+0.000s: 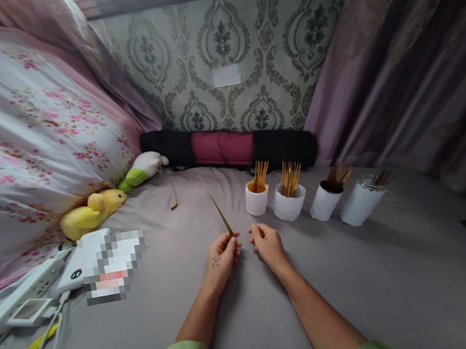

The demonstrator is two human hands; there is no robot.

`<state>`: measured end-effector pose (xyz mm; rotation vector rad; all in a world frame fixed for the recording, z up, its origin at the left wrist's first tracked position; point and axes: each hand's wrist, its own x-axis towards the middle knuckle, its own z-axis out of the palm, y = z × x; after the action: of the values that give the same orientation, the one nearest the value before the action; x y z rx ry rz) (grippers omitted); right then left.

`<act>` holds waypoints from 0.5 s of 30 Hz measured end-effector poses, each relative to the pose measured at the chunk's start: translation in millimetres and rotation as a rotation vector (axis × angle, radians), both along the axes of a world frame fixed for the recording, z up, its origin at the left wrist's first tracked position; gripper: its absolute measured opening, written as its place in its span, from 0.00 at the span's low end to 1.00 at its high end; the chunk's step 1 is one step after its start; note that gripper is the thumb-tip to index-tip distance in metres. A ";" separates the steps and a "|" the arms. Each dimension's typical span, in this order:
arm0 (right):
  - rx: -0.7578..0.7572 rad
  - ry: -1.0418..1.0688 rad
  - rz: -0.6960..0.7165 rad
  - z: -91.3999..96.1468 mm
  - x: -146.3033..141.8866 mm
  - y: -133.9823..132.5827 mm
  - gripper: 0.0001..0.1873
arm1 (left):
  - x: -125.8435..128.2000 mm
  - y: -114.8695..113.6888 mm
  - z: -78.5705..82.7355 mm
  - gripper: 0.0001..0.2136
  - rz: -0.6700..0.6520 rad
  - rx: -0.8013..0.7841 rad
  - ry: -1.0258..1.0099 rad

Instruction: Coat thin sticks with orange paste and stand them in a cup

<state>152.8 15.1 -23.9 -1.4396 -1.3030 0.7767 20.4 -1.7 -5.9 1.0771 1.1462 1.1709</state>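
My left hand (221,256) is closed on a thin, tapering brownish-gold strip (222,215), which points up and away from the fingers. Beside it, a small gap apart, my right hand (267,245) is curled with thumb and fingertips together; whatever may be between them is too small to make out. Beyond the right hand stands a white cup (258,203) with thin golden sticks (262,175) in it. A wider white cup (289,208) next to it holds more such sticks (291,178). One bent thin strip (174,203) lies on the grey sheet ahead of my left hand.
Further right are a tilted white container (325,204) and a white-wrapped jar (362,204), both with darker sticks. At left lie a power strip (16,303), a white power bank (84,264), cables and plush toys (95,211). A black-and-maroon roll (223,146) lies along the wall.
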 end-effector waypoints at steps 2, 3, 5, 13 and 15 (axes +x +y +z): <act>-0.001 0.029 0.009 0.3 0.0 -0.3 0.21 | -0.6 0.0 -0.5 0.15 0.022 0.033 0.061; -0.001 0.042 0.012 0.4 0.0 -0.4 0.22 | -1.0 -0.1 -1.1 0.14 0.030 0.054 0.089; -0.004 0.070 0.011 0.2 -0.1 -0.4 0.22 | -1.9 -0.2 -3.2 0.13 0.043 0.105 0.138; -0.059 0.197 0.021 3.1 -0.8 -1.0 0.21 | -3.0 -3.7 -6.5 0.10 0.058 0.327 0.316; -0.054 0.206 0.019 4.7 -0.8 -1.5 0.21 | -3.0 -4.7 -6.0 0.11 0.044 0.375 0.363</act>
<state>152.0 13.6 -19.2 -1.3524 -1.1476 0.9532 17.4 -6.3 -11.9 1.6084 1.2584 1.2903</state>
